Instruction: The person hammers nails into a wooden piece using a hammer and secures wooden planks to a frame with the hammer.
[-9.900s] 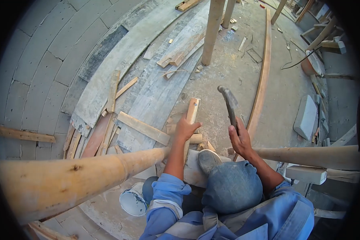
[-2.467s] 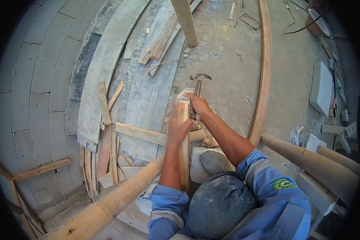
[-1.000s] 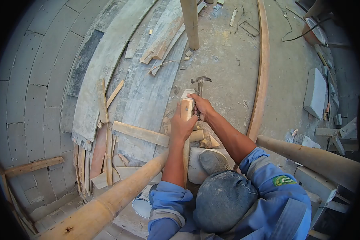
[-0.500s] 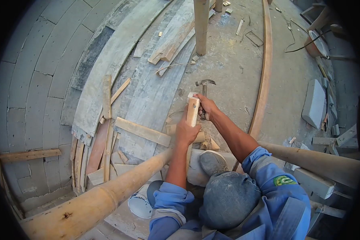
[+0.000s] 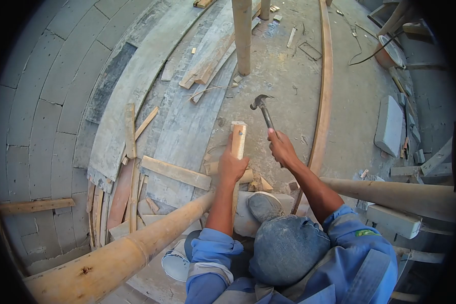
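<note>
My left hand (image 5: pixel 231 166) is closed around a wooden batten (image 5: pixel 239 139), holding it upright with its end pointing away from me. A small dark spot, perhaps a nail, shows near the batten's far end. To the right, my right hand (image 5: pixel 282 148) grips a claw hammer (image 5: pixel 266 114) by its handle. The hammer's metal head is raised beyond and to the right of the batten, apart from it. Below my hands are my bent denim knee (image 5: pixel 290 251) and a dusty shoe (image 5: pixel 265 205).
A thick bamboo pole (image 5: pixel 121 253) crosses at lower left, another pole (image 5: pixel 390 197) at right. Boards (image 5: pixel 175 172) and wood scraps lie on the left. An upright post (image 5: pixel 242 40) stands ahead. A white bucket (image 5: pixel 176 261) sits by my left sleeve.
My right hand has moved away from the batten to the right, bringing the hammer with it, its head now tilted left. My left hand still holds the batten in nearly the same place.
</note>
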Demonstrator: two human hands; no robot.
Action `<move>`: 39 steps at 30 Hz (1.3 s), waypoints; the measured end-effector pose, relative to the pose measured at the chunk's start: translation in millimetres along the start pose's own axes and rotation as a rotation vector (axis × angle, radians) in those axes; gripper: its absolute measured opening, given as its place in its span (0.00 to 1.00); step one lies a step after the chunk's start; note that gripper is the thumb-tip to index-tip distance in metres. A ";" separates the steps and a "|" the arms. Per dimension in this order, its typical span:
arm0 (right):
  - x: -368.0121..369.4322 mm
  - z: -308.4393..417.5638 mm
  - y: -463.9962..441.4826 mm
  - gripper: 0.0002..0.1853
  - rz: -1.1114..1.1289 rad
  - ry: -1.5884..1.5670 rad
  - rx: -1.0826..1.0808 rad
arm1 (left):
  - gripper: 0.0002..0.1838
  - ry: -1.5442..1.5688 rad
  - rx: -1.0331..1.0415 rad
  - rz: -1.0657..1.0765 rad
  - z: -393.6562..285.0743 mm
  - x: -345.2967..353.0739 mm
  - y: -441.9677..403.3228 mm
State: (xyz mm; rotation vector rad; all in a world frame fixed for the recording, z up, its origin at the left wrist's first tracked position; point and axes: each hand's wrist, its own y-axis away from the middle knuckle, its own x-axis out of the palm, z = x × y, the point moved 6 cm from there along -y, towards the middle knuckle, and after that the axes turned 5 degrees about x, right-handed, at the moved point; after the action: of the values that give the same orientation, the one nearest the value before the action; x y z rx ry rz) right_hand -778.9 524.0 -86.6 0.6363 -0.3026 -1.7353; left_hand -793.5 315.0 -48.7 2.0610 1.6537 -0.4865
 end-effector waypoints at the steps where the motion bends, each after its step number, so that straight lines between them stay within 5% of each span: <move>1: -11.2 0.6 13.1 0.28 -0.044 0.057 -0.130 | 0.49 -0.011 -0.008 0.005 1.0 -0.7 -0.6; 11: -34.5 65.7 129.0 0.17 -0.071 0.516 -0.548 | 0.49 -0.090 -0.102 0.007 3.8 -12.3 2.5; 19: -61.5 156.3 212.4 0.26 0.052 -0.243 -1.318 | 0.49 -0.068 -0.028 -0.029 13.6 -10.7 0.5; 22: -61.1 113.1 194.8 0.23 0.063 -0.110 -1.343 | 0.47 -0.058 -0.016 -0.036 15.7 -10.0 -1.3; 23: -55.1 84.7 169.3 0.21 -0.023 0.233 -1.163 | 0.46 -0.049 0.001 -0.045 17.0 -9.5 -2.8; 24: -44.1 64.6 142.3 0.19 -0.082 0.837 -0.667 | 0.45 -0.040 0.016 -0.048 16.2 -8.4 -0.6; 26: -39.7 61.1 142.7 0.17 -0.069 0.842 -0.608 | 0.46 -0.061 -0.063 -0.006 16.5 -2.0 5.9; 28: -32.2 62.7 134.0 0.15 -0.084 0.806 -0.544 | 0.45 -0.196 -0.047 -0.016 17.3 -6.1 -1.0; 31: -49.5 104.1 166.5 0.15 -0.173 0.489 -0.729 | 0.42 -0.136 -0.096 0.032 15.3 -7.5 1.4; 37: -62.4 172.9 222.7 0.25 0.008 -0.475 -1.403 | 0.44 -0.093 -0.017 -0.044 18.0 -7.2 -1.2; 39: -48.7 110.9 180.0 0.25 -0.016 -0.184 -1.442 | 0.43 -0.085 -0.039 -0.025 18.0 -8.6 -3.3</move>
State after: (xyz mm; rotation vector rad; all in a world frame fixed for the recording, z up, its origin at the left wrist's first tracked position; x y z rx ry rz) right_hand -687.7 508.6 109.7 -0.5734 0.8016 -1.5503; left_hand -798.4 298.7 -59.6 1.9666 1.6291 -0.5381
